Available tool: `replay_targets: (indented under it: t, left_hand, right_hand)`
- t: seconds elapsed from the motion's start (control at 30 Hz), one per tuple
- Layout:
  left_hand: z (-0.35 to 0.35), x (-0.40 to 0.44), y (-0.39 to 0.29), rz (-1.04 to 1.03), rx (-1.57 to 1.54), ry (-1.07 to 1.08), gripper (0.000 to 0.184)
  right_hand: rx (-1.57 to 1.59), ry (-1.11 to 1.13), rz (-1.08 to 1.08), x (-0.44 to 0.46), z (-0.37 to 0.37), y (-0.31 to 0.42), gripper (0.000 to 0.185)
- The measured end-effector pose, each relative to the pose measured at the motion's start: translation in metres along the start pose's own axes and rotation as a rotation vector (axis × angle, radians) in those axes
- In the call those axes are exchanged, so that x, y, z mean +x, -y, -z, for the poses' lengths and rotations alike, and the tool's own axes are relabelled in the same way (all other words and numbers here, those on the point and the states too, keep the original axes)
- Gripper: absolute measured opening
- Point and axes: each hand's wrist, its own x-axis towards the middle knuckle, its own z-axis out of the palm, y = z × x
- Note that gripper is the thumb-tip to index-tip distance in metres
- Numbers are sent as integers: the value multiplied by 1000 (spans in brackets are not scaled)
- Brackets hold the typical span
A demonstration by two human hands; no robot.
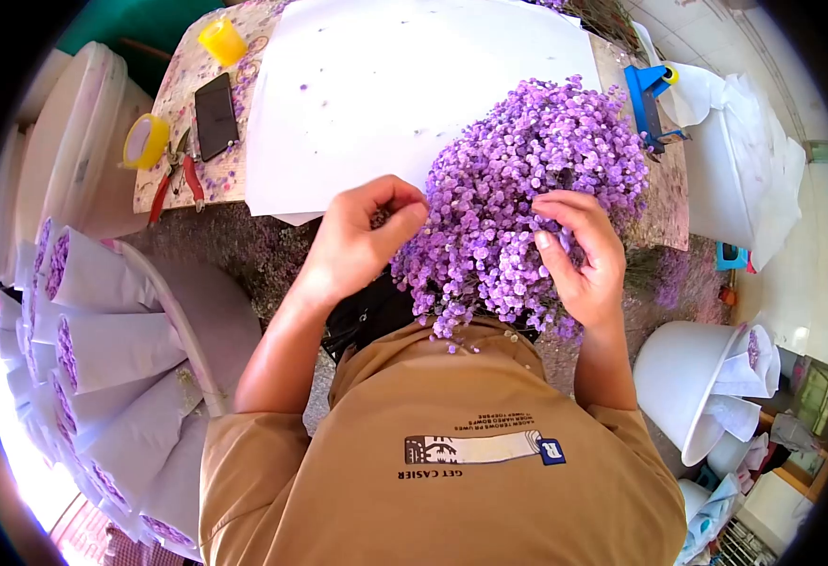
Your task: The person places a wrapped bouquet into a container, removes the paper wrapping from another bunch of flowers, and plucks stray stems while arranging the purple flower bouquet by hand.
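A large bunch of small purple flowers [536, 151] rests against my front and over the near edge of the table. My left hand [367, 231] is at the left side of the bunch, its thumb and curled fingers pinched together. Whatever lies between those fingertips is too small to make out. On the right side of the bunch is my right hand [584, 250], its thumb and fingers apart and curved over the blossoms. The stems are mostly hidden beneath the flower heads.
White paper sheets [338, 104] cover the table's middle. At left lie a phone [216, 117], red-handled pruning shears [180, 177] and yellow tape rolls [146, 141]. A blue tape dispenser [650, 104] stands right. Paper-wrapped bouquets [117, 349] fill a tub left; another white tub [683, 387] is right.
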Motion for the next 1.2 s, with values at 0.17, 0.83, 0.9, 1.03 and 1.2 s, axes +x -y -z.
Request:
replay_targets:
  t: [0.17, 0.83, 0.9, 1.03, 1.2]
  left_hand:
    - [-3, -6, 13, 105, 203, 20, 20]
    - [4, 1, 42, 145, -563, 88, 10]
    - [-2, 3, 40, 109, -373, 62, 13]
    - [-11, 4, 43, -8, -13, 3, 12]
    - [-9, 2, 46, -44, -101, -45, 13]
  right_hand:
    - [-147, 60, 171, 8, -12, 19, 19]
    - [-433, 225, 197, 6, -55, 24, 23]
    - [-437, 229, 198, 7, -55, 25, 23]
    - [-438, 233, 196, 7, -56, 25, 22]
    - [-452, 214, 209, 6, -57, 23, 22]
